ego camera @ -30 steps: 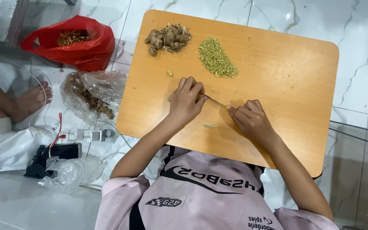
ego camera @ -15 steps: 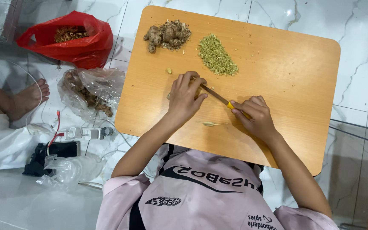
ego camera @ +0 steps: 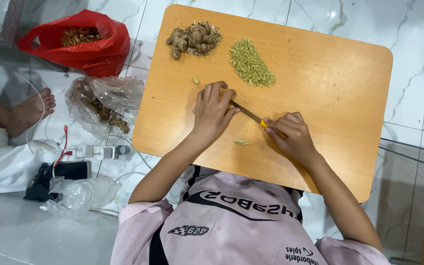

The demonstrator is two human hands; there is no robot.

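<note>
The left hand (ego camera: 213, 110) hides whatever the knife (ego camera: 249, 115) blade cuts; its handle is mostly covered.

A home floor serves as a makeshift food-prep spot: a low wooden table (ego camera: 320, 98) stands on white marble-look tiles (ego camera: 418, 29), with a red plastic bag (ego camera: 99, 49) of roots, a clear bag (ego camera: 119, 93), a power strip (ego camera: 96, 151) and another person's bare foot (ego camera: 30, 110) nearby.

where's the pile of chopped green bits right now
In the head view, the chopped green pile lies on the wooden table, right of the ginger roots, beyond the left hand.
</note>
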